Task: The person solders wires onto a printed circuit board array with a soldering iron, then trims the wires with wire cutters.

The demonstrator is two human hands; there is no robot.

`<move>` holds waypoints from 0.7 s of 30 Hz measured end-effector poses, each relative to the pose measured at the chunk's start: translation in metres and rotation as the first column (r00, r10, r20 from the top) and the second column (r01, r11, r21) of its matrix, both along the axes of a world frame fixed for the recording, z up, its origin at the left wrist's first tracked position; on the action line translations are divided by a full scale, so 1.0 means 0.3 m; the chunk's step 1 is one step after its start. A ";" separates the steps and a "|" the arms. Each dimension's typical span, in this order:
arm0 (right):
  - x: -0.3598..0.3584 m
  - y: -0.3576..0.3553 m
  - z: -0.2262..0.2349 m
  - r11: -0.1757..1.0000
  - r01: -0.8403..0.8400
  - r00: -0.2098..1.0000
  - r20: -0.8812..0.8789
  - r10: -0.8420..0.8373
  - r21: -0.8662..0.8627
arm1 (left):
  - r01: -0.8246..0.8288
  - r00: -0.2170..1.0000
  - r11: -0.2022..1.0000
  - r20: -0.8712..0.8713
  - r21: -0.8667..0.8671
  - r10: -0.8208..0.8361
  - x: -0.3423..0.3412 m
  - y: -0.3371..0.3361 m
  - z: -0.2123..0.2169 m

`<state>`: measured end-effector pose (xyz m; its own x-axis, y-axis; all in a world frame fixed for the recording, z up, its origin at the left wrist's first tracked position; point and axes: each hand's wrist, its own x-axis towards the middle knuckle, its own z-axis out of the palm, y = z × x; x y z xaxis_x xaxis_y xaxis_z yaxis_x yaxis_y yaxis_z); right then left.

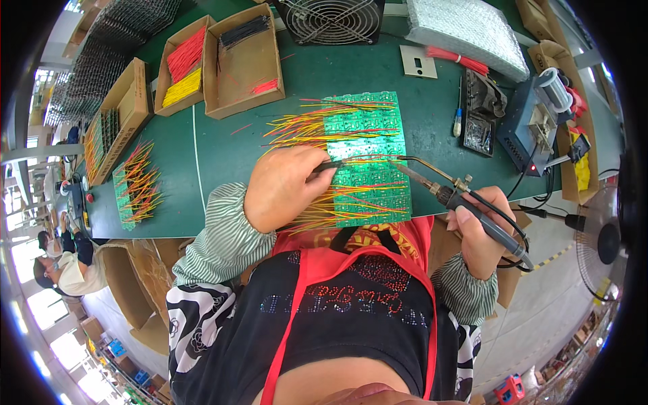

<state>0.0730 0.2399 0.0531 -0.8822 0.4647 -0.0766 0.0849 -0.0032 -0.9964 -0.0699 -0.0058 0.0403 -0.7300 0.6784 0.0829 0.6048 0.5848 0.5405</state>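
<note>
A green circuit board panel (pixel 370 177) lies on the green table in front of me, with red, yellow and dark wires (pixel 295 127) sticking out from its left side. My left hand (pixel 280 187) rests over the wires at the panel's left edge, thumb and forefinger closed on a thin dark tweezers-like tool (pixel 329 165) that points onto the board. From the right, my right hand (pixel 480 233) grips a soldering iron (pixel 445 196). Its tip meets or hovers just over the middle row of the board; contact cannot be made out. A curved solder feed tube (pixel 424 163) runs beside the tip.
At the back left stand cardboard trays (pixel 244 101) of cut wires. Another wired panel (pixel 125 196) lies far left. A fan grille (pixel 331 21) is at the back, bubble wrap (pixel 469 37) beside it. Right are a screwdriver (pixel 458 121), a blue soldering station (pixel 523 138) and a fan (pixel 597 246).
</note>
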 end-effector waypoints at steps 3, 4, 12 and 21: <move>0.002 -0.015 0.003 1.000 -0.016 1.000 0.001 0.016 -0.023 | -0.015 0.999 1.000 0.034 0.024 0.014 -0.012 -0.005 -0.004; 0.001 -0.021 0.006 0.999 -0.021 1.000 0.006 0.021 -0.047 | -0.024 0.996 0.999 0.089 0.032 0.021 -0.018 -0.007 -0.001; -0.016 -0.059 0.003 0.994 -0.107 0.994 0.037 0.106 0.018 | -0.012 0.962 0.998 0.272 0.068 -0.007 -0.043 -0.024 -0.005; -0.064 -0.096 -0.014 0.982 -0.188 0.980 0.076 0.186 0.023 | 0.035 0.971 0.997 0.234 0.069 -0.050 -0.055 -0.026 -0.001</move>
<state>0.0539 0.2111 0.0489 -0.9463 0.2949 -0.1324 0.1536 0.0497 -0.9869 -0.0864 -0.0135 0.0400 -0.7045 0.7084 -0.0438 0.4800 0.5209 0.7059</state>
